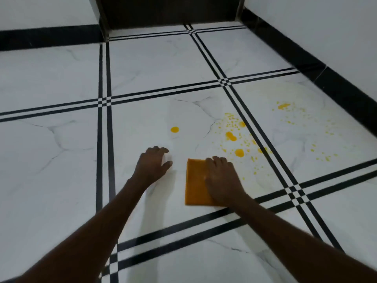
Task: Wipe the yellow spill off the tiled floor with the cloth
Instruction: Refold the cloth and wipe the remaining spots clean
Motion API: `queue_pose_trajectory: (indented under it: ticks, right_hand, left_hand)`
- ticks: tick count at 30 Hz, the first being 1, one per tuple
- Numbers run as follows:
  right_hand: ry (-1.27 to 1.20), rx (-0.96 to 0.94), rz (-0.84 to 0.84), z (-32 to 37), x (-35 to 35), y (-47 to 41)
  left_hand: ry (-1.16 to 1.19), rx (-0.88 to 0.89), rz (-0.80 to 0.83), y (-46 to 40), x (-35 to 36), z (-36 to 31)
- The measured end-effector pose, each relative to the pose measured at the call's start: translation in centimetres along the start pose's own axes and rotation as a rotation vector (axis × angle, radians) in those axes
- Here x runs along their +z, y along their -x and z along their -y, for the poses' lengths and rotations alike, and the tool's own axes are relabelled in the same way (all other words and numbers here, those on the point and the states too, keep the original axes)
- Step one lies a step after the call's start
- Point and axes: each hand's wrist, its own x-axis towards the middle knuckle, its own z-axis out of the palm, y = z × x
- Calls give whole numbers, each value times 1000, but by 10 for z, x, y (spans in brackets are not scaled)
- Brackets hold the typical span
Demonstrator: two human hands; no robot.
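A folded orange-yellow cloth (195,182) lies flat on the white tiled floor (61,160). My right hand (221,178) presses palm-down on the cloth's right half, fingers pointing away from me. The yellow spill (231,136) is a scatter of blobs and fine droplets just beyond and to the right of the cloth. One separate round drop (174,129) sits further left, and another patch (283,106) lies far right. My left hand (153,165) rests on the floor left of the cloth, its fingers curled around a small white object (167,157).
Black double stripes (104,139) cross the white marble-look tiles. A black skirting (326,74) runs along the white wall on the right, close to the far droplets. A dark doorway (169,11) stands at the back.
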Motion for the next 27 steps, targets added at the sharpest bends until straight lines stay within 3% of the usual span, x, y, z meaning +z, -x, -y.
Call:
queue_pose_trajectory:
  ticks: [4,7,14,18,21,24,27]
  right_hand:
    - [7,35,121,22,19,-12]
    - [1,25,107,9,38,-7]
    - [-38,-37,-68,-9,72,-17]
    - [23,-112,-84,-16,67,-79]
    - [0,38,-123,-18,62,-90]
    - [-56,171,-190,19,75,-40]
    - [-58,-244,-120,47,90,-4]
  left_hand:
    - [-154,-87,11,-6,16,22]
    - [-144,-147,-65,-13,19,36]
    - [-244,-120,-259,-29,53,59]
    - [-255,-121,-255,-29,51,59]
    - [-214,-136,-223,-29,46,57]
    - [-204,-145,-216,-29,43,55]
    - [-190,-132,-202,-29,43,58]
